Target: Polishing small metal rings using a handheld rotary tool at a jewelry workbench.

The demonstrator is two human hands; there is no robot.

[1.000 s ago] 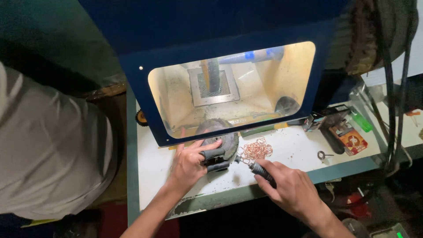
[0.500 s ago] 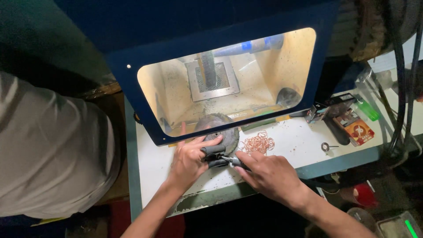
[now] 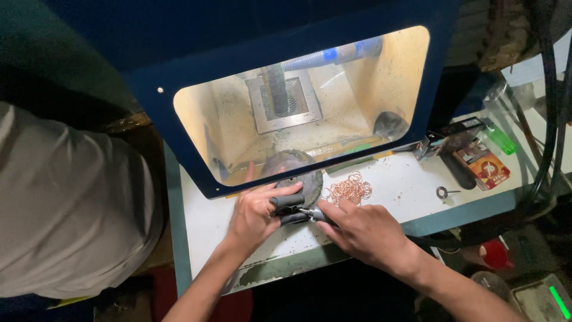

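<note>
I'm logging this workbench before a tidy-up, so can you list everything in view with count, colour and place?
Cabinet: one, dark blue with a lit cream inside, back of bench.
Hose: one, blue and grey, top of the cabinet's inside.
Buffing wheel: one, dark grey, at the cabinet opening.
Rings: a pile, copper, right of the wheel.
Bench top: one, white with teal edge.
Small box: one, red-orange, bench right.
Lighter: one, green, far right.
Other person's shirt: one, beige, left.
Left hand: on the wheel's dark holder.
Right hand: holds a slim metal tool.
</note>
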